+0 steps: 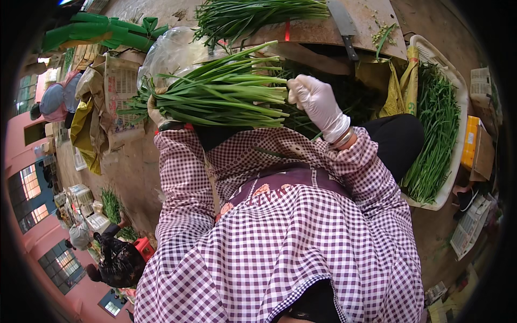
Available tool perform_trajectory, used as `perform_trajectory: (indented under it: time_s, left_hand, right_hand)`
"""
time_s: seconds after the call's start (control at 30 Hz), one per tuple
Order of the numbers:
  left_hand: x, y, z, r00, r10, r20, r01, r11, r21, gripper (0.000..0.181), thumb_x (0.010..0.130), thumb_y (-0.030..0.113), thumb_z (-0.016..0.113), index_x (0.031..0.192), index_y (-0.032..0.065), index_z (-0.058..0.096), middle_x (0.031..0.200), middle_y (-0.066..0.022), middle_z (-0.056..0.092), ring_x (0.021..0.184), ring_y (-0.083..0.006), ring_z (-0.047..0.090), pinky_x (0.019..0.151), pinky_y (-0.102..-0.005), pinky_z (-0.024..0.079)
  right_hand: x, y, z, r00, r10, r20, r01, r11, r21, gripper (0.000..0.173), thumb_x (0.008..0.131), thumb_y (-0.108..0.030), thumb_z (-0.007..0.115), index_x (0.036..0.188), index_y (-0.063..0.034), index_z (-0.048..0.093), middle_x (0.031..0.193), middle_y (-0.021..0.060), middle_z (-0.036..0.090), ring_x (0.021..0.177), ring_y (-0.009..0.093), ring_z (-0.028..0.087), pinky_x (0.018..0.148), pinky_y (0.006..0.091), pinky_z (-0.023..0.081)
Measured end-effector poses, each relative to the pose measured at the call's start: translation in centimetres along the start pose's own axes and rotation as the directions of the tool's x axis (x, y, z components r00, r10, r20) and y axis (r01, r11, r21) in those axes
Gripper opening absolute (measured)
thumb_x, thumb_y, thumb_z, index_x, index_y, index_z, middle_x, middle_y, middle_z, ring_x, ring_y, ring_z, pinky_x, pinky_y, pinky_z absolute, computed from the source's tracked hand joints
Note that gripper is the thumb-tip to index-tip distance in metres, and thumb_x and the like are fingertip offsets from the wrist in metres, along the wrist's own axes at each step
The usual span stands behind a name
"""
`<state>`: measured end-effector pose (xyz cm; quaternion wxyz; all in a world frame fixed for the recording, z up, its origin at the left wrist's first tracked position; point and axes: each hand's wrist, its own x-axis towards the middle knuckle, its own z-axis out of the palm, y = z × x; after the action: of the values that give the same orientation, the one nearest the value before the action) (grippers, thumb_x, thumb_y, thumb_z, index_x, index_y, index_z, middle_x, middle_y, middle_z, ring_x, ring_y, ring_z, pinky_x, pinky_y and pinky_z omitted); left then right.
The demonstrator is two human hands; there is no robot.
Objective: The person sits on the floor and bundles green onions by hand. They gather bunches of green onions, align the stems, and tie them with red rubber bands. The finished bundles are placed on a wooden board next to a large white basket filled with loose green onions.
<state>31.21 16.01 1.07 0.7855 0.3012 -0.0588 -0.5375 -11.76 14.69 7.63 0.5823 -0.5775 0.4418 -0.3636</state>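
Note:
My left hand (155, 110), in a pale glove, is wrapped around the leafy end of a bunch of green garlic chives (226, 93). The bunch lies sideways above my lap, its paler stem ends pointing right. Close beside those ends is my right hand (313, 101), in a thin white glove with a bracelet at the wrist. Its fingers are curled together, and nothing shows clearly in them. In front of me, more chives (258, 16) are heaped on a wooden board (371, 36). A cleaver (343, 26) rests there, its black handle jutting over the near edge.
To my right stands a white plastic crate (460, 133) of chives, with a yellow sack (394, 95) beside it. A clear plastic bag (169, 52) is behind the bunch. Left are a plastic crate (123, 93), a green wrapped bundle (97, 32) and people (117, 258) at work.

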Motion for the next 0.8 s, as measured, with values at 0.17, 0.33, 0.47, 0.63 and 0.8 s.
perform_trajectory:
  time_s: [0.17, 0.33, 0.47, 0.63, 0.8]
  left_hand:
    - [0.1, -0.1, 0.1, 0.978, -0.141, 0.155, 0.186, 0.928, -0.323, 0.018, 0.075, 0.018, 0.052, 0.082, 0.0020, 0.058, 0.079, -0.0101, 0.059, 0.080, -0.0236, 0.057, 0.082, -0.0369, 0.046]
    - [0.2, 0.0, 0.0, 0.987, -0.139, 0.081, 0.158, 0.930, -0.331, 0.016, 0.074, 0.015, 0.054, 0.084, 0.0025, 0.056, 0.081, -0.0086, 0.058, 0.081, -0.0224, 0.055, 0.083, -0.0361, 0.045]
    - [0.4, 0.2, -0.5, 0.970, -0.152, 0.188, 0.214, 0.904, -0.371, 0.015, 0.075, 0.014, 0.056, 0.085, 0.0029, 0.056, 0.083, -0.0086, 0.059, 0.083, -0.0215, 0.056, 0.085, -0.0360, 0.045]
    - [-2.3, -1.1, 3.9, 0.943, -0.131, 0.307, 0.288, 0.785, -0.549, 0.011, 0.073, 0.006, 0.058, 0.082, 0.0075, 0.054, 0.076, -0.0018, 0.054, 0.077, -0.0154, 0.054, 0.081, -0.0290, 0.046]
    - [-2.4, -0.7, 3.8, 0.897, -0.106, 0.428, 0.326, 0.815, -0.479, 0.013, 0.080, 0.008, 0.061, 0.080, 0.0092, 0.048, 0.072, 0.0020, 0.047, 0.068, -0.0109, 0.047, 0.073, -0.0265, 0.043]
  right_hand:
    - [0.2, 1.7, -2.1, 0.986, 0.167, -0.026, -0.160, 0.972, 0.174, 0.023, 0.093, -0.022, 0.057, 0.084, -0.0016, 0.061, 0.071, 0.0017, 0.059, 0.063, 0.006, 0.050, 0.059, 0.0210, 0.041]
    - [-0.3, 2.8, 0.0, 0.967, 0.212, 0.140, -0.233, 0.961, 0.152, 0.021, 0.089, -0.015, 0.061, 0.104, -0.0007, 0.061, 0.094, 0.0015, 0.061, 0.087, 0.008, 0.055, 0.081, 0.0226, 0.045]
    - [-0.6, 4.2, 1.3, 0.975, 0.201, 0.092, -0.219, 0.938, 0.270, 0.025, 0.087, -0.013, 0.065, 0.107, 0.0013, 0.058, 0.096, 0.0026, 0.062, 0.087, 0.008, 0.055, 0.081, 0.0227, 0.045]
    - [-1.0, 2.9, 1.7, 0.963, 0.228, 0.144, -0.264, 0.905, 0.333, 0.033, 0.088, -0.013, 0.064, 0.116, -0.0007, 0.055, 0.098, 0.0008, 0.061, 0.080, 0.005, 0.052, 0.072, 0.0190, 0.043]
    - [-1.1, 2.3, 1.5, 0.901, 0.326, 0.285, -0.391, 0.896, 0.211, 0.017, 0.088, -0.013, 0.063, 0.099, -0.0008, 0.060, 0.077, -0.0012, 0.058, 0.065, 0.005, 0.050, 0.061, 0.0197, 0.042]
